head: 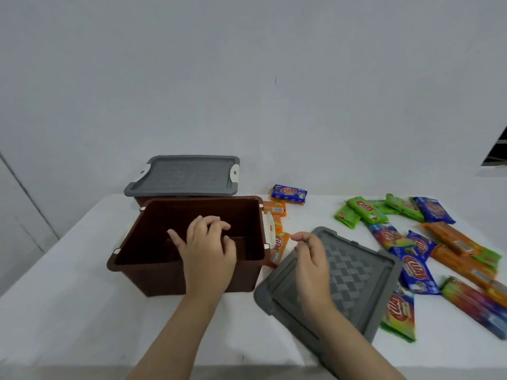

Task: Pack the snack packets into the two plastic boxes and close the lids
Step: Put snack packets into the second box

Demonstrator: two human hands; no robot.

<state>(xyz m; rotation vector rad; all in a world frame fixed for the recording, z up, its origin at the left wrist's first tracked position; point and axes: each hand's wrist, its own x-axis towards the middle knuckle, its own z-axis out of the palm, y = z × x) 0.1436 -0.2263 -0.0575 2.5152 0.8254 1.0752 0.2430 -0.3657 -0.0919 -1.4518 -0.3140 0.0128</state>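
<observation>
Left hand [210,250] loosely curled over open brown box [153,259], right hand [312,259] relaxed above grey lid [356,272]

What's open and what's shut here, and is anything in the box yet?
Near brown box: open, lid off, no packets visible inside.
Far brown box: grey lid on top.
Loose grey lid: lying on the table, partly over a packet.
Snack packets: unpacked, scattered on the table.
Left hand: over the open box, holding nothing.
Right hand: over the loose lid, holding nothing.
</observation>
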